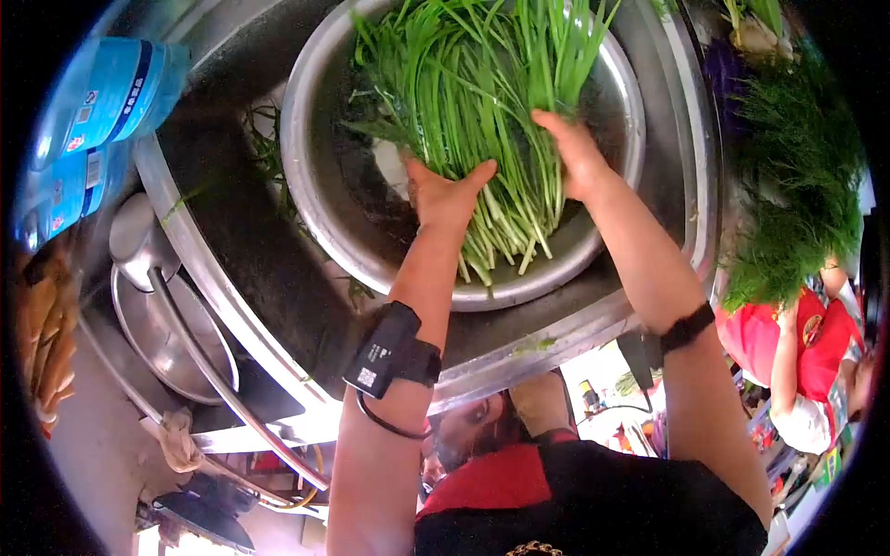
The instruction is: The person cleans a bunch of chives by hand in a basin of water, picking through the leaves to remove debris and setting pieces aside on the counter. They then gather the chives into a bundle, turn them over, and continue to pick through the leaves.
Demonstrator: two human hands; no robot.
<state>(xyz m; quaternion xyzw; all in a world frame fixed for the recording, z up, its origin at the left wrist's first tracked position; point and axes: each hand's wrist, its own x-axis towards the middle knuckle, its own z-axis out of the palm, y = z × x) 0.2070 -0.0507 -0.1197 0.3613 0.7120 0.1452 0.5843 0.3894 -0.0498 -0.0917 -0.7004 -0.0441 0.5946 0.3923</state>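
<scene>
A big bundle of garlic chives (482, 120) lies in a round metal basin (298, 148), leaves toward the far rim and pale cut ends toward me. My left hand (443, 190) grips the bundle's left side near the stem ends, thumb over the stalks and the other fingers mostly hidden. Along the right side, my right hand (577, 157) is closed around the stalks, its fingers largely out of sight under them. Water seems to be in the basin, but its depth is hard to tell.
The basin stands in a metal sink (222, 306) with green scraps. Blue-labelled bottles (111, 102) are at the left, above a steel ladle (139, 241) and a metal bowl (176, 343). At right, dill (797, 176) lies near another person in a red apron (816, 338).
</scene>
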